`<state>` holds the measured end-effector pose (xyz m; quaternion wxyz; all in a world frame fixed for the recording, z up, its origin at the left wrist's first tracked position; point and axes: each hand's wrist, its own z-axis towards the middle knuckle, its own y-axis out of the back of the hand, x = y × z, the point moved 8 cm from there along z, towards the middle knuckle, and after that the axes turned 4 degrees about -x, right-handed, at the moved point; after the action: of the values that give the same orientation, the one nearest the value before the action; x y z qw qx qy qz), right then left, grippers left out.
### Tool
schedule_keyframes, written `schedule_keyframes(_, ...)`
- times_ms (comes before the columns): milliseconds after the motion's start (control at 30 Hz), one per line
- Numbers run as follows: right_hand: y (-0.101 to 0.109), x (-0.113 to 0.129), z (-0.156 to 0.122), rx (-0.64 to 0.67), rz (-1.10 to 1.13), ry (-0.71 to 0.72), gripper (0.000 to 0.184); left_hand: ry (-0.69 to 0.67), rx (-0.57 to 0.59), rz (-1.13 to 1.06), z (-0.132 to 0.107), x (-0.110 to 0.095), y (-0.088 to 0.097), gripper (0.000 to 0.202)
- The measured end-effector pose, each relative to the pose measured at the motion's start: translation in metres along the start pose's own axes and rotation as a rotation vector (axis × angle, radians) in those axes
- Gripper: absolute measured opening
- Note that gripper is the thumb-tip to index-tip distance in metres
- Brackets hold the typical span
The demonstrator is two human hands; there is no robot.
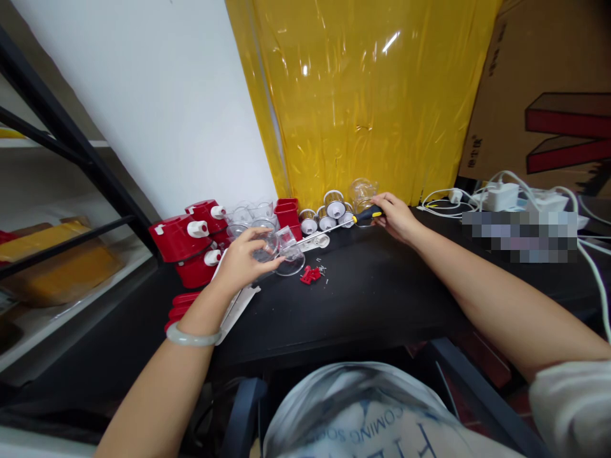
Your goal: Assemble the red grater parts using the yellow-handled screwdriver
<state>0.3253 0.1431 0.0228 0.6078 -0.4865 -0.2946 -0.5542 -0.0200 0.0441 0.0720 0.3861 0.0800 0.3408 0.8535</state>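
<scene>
My left hand [245, 254] is closed around a clear plastic cup-like part [287, 243], holding it just above the black table. In my right hand [395, 217] is a screwdriver [366, 215] with a black and yellow handle. Its long shaft points left, and the tip reaches the clear part; whether it sits in a screw cannot be made out. On the table below lie small red plastic pieces [310, 275] and several loose screws [323, 270]. Behind my right hand stands another clear container [363, 189].
Red housings with white knobs [179, 236] are stacked at the left, beside clear cups [248, 213]. Red bins [287, 213] and several white-ended cylinders [335, 205] line the back. White cables and adapters [501, 196] lie at the right. A black shelf frame [71, 140] rises at the left.
</scene>
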Motion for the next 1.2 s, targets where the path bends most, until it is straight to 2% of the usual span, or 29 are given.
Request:
schedule_keyframes(133, -0.0026, 0.001, -0.0026, 0.009, 0.072, -0.068, 0.024, 0.009, 0.005, -0.003, 0.0001, 0.0004, -0.0005, 0.027)
schedule_keyframes(267, -0.0015, 0.004, -0.0005, 0.026, 0.095, -0.013, 0.023, 0.003, 0.008, 0.002, 0.0002, 0.0005, -0.0009, 0.027)
schedule_keyframes(500, 0.0041, -0.0027, 0.0059, 0.032, -0.055, 0.052, 0.043, 0.009, 0.008, -0.003, 0.0002, 0.0007, -0.0008, 0.028)
schedule_keyframes(800, 0.0003, 0.0001, -0.0011, -0.009, 0.095, -0.06, 0.019, 0.002, 0.009, 0.003, 0.0001, 0.0005, -0.0004, 0.027)
schedule_keyframes(933, -0.0008, 0.0032, -0.0008, 0.029, 0.119, -0.02, 0.022, 0.011, 0.007, -0.003, 0.0003, 0.0009, -0.0005, 0.028)
schedule_keyframes(1100, 0.0026, 0.0029, 0.0017, 0.02, -0.025, 0.034, 0.041, -0.002, -0.002, 0.001, 0.0003, 0.0013, -0.0003, 0.027)
schedule_keyframes(1200, 0.0015, 0.0024, 0.0014, 0.03, -0.062, 0.035, 0.043, -0.012, -0.004, 0.002, -0.0002, 0.0016, -0.0002, 0.027)
